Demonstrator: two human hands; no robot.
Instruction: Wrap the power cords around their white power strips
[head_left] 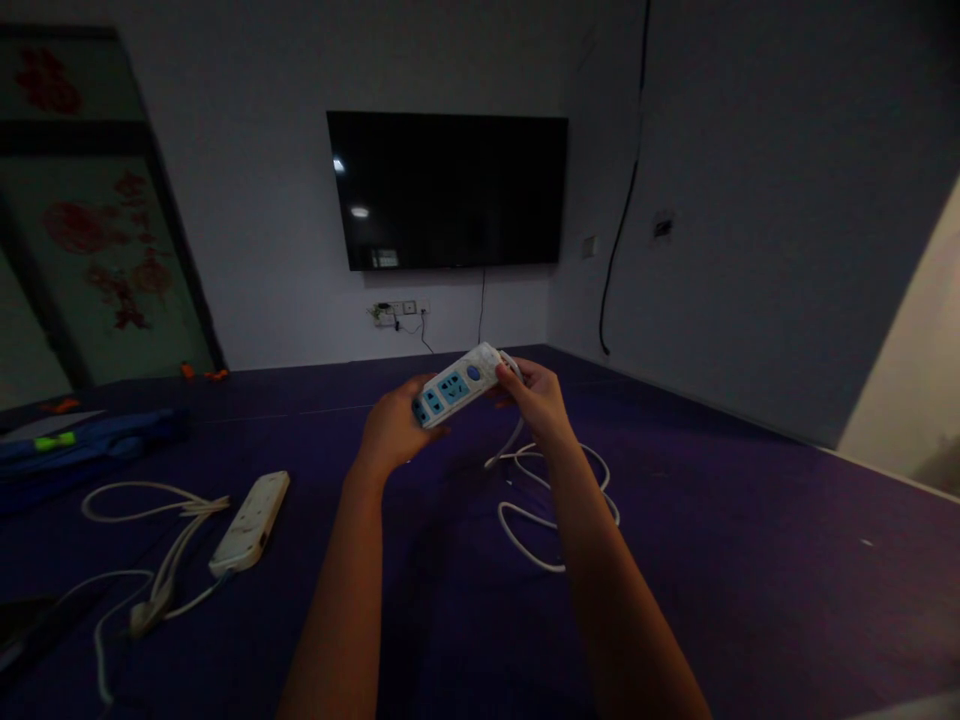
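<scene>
A white power strip with blue sockets and a blue switch is held up in front of me, tilted with its right end higher. My left hand grips its lower left end. At the upper right end, my right hand has its fingers closed on the strip where the cord leaves it. The white cord hangs from there and lies in loose loops on the purple floor covering. Part of the cord is hidden behind my right forearm.
A second white power strip lies at left beside its bundled cord. Blue cloth and small orange items are farther left. A television hangs above wall sockets. A black cable dangles at right.
</scene>
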